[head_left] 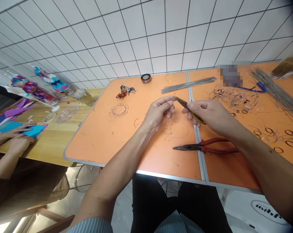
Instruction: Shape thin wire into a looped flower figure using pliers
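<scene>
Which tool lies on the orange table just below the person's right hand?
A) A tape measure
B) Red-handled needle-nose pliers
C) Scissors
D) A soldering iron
B: the red-handled needle-nose pliers lie on the orange table beneath the right hand, their tips pointing left.

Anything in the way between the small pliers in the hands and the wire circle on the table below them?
Nothing visible. The wire circle lies on the orange table just below the small pliers, which are held between the left hand and right hand. Only open space separates them.
</scene>
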Motion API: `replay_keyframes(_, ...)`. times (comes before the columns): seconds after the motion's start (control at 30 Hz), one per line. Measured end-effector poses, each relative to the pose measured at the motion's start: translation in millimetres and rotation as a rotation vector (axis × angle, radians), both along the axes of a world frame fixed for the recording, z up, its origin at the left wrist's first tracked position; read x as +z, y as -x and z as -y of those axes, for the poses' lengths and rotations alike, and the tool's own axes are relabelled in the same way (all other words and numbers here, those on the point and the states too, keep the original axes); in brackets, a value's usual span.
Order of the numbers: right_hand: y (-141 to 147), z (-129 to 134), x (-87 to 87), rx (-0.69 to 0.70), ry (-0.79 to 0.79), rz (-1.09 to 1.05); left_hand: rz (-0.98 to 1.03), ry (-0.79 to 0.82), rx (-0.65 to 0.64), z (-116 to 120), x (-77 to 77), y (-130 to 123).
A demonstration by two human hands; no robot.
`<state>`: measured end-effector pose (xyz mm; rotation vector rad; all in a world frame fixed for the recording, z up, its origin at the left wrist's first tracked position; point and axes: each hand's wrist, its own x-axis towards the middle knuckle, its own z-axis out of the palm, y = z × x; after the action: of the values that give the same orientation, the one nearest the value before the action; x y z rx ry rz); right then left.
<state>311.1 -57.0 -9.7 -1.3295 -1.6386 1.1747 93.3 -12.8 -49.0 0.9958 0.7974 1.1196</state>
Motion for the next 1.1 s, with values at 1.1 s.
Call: replay_keyframes(1.1,7,2,3.1,-0.029,-0.092,0.263,-0.383,-0.349,0.228,9,0.6,-4)
